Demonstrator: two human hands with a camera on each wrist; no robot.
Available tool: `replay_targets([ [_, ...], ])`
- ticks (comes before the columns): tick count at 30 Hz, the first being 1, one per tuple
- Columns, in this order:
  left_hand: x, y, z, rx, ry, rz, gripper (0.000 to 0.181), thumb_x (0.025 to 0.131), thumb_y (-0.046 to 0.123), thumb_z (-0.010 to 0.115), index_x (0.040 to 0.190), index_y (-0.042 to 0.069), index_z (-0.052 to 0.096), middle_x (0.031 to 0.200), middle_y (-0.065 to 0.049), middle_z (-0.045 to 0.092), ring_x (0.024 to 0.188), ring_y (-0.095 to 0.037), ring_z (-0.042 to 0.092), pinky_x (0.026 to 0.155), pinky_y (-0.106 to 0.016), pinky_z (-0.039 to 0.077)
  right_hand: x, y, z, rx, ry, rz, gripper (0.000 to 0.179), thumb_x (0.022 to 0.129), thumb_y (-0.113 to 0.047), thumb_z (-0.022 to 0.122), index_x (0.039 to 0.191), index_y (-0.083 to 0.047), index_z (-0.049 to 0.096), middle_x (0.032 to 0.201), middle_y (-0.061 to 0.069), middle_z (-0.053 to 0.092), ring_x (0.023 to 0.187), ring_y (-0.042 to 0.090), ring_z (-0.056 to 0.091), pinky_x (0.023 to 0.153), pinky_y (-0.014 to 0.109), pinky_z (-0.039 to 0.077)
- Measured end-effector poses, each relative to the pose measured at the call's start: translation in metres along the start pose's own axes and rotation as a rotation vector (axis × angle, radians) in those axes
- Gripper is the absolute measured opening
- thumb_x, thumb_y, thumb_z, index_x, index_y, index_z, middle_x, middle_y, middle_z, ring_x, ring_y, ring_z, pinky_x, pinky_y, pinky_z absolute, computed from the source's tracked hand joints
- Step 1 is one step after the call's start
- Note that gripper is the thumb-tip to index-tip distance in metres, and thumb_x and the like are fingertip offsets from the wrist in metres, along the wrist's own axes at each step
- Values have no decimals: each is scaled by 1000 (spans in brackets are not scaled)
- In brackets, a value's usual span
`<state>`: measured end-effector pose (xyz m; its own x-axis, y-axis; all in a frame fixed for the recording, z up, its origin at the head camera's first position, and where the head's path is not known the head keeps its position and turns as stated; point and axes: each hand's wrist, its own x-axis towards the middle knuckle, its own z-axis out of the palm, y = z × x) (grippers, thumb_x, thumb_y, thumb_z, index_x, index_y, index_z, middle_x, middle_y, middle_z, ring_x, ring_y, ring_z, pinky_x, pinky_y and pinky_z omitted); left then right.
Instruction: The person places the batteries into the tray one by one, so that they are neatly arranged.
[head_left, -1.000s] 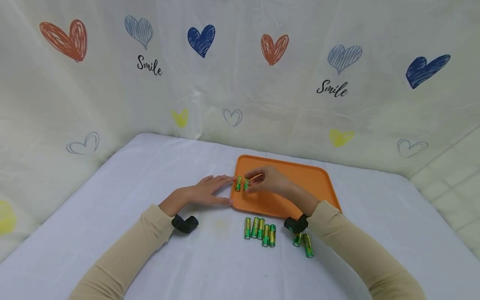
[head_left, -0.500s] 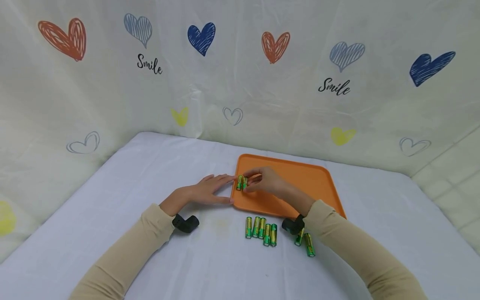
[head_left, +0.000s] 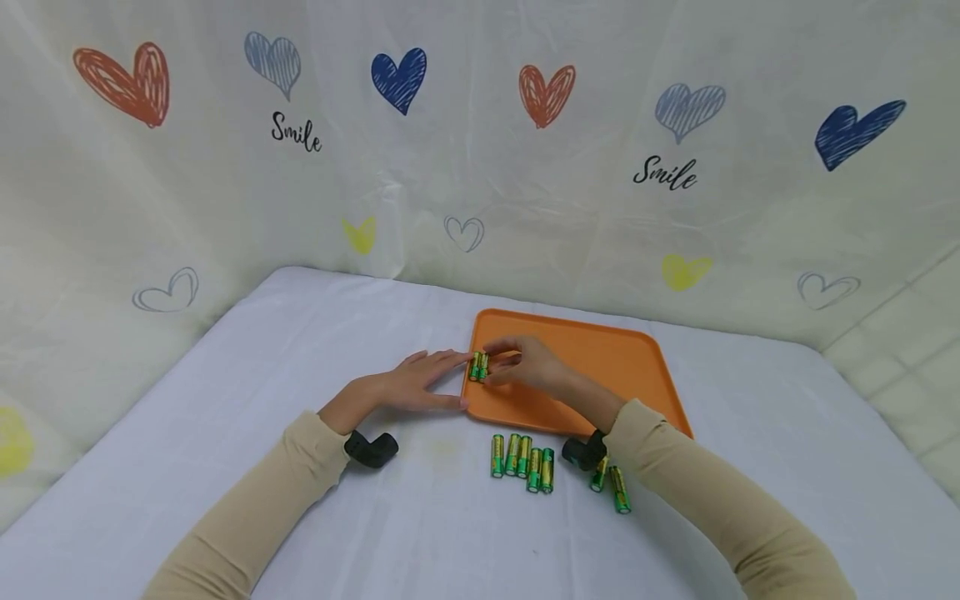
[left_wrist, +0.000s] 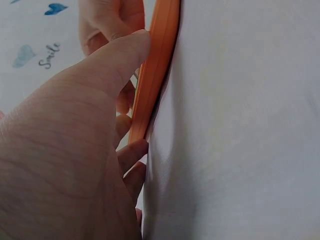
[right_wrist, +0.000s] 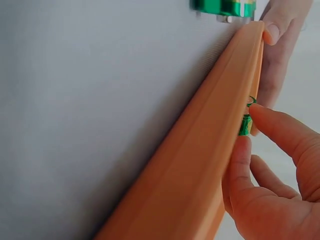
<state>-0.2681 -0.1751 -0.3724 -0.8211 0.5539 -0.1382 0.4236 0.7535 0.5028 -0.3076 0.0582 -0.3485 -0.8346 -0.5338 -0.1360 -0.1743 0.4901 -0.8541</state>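
In the head view, two green-and-gold batteries lie side by side at the left end of an orange tray (head_left: 592, 346). My right hand (head_left: 528, 367) pinches the right battery (head_left: 484, 365) between thumb and fingers, up against the left battery (head_left: 475, 367). The right wrist view has the fingertips at a green battery (right_wrist: 245, 125), partly hidden behind the tray's side. With spread fingers, my left hand (head_left: 412, 383) touches the tray's left edge. In the left wrist view its thumb lies against the tray's outer wall (left_wrist: 162, 45).
On the white cloth before the tray lies a group of several batteries (head_left: 522, 458). Two more lie by my right wrist, one battery (head_left: 619, 490) in full view and one battery (head_left: 599, 475) partly covered. A curtain with printed hearts (head_left: 547, 96) hangs behind the table.
My right hand has moved slightly left with its battery, closing the gap to the other battery on the tray. The left hand has stayed at the tray's edge.
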Motion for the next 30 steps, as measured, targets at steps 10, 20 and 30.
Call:
replay_targets([
  [10, 1, 1, 2, 8, -5, -11, 83, 93, 58, 54, 158, 23, 17, 163, -7, 18, 150, -24, 11, 120, -50, 0, -5, -1, -3, 23, -2, 0, 52, 88, -2, 70, 136, 3, 51, 137, 21, 51, 117, 33, 58, 99, 40, 49],
  [20, -1, 4, 1, 4, -6, -19, 82, 93, 57, 54, 158, 22, 17, 163, -7, 18, 150, -25, 11, 120, -50, 0, -16, 0, -9, -1, 17, -7, 48, 88, -3, 71, 133, 2, 55, 130, 19, 56, 111, 30, 60, 97, 39, 50],
  [30, 0, 3, 2, 9, 9, -15, 83, 92, 59, 54, 157, 23, 18, 162, -6, 19, 150, -25, 10, 120, -50, 0, -35, -2, -12, 36, 8, -23, 46, 87, -6, 73, 130, 0, 58, 124, 17, 59, 107, 26, 61, 96, 35, 51],
])
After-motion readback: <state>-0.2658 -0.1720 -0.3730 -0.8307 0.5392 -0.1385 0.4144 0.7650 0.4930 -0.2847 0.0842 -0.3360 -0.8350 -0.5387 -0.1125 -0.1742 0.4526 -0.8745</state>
